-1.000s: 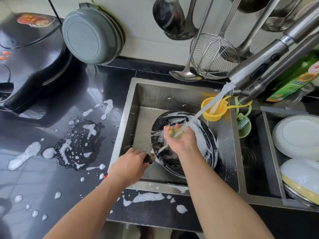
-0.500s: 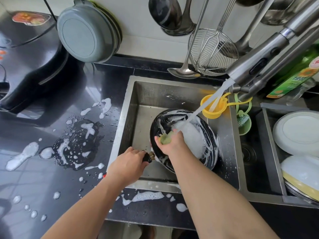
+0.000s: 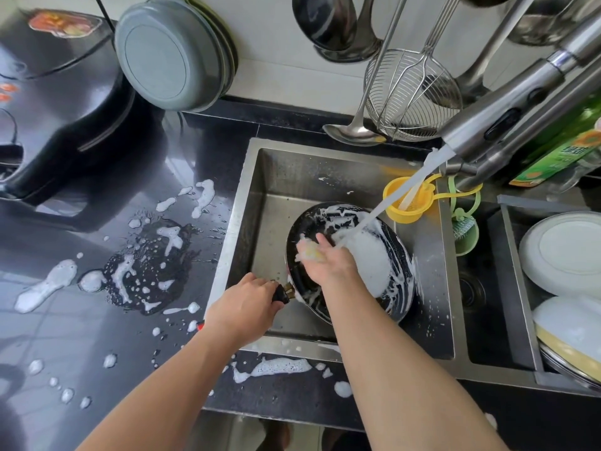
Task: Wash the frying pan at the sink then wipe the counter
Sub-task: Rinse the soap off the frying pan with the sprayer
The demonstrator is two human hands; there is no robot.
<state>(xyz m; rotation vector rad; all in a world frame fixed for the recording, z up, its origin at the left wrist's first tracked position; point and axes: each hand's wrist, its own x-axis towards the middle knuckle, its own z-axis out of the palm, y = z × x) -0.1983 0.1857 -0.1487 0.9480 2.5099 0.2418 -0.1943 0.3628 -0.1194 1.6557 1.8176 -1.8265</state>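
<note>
Left grip (image 3: 247,307) is wrapped tight round the stubby black handle (image 3: 281,292), tipping the round black frying pan (image 3: 390,288) up inside the steel sink (image 3: 292,177). Right grip (image 3: 328,262) pinches a soapy yellow sponge (image 3: 309,252) against the pan's inside at nine o'clock, its forearm reaching in from five. The water stream (image 3: 400,193) lands near the pan's middle. Best play, I'd say: brace that handle and sweep the sponge round towards the flow, rinsing the foam downhill.
</note>
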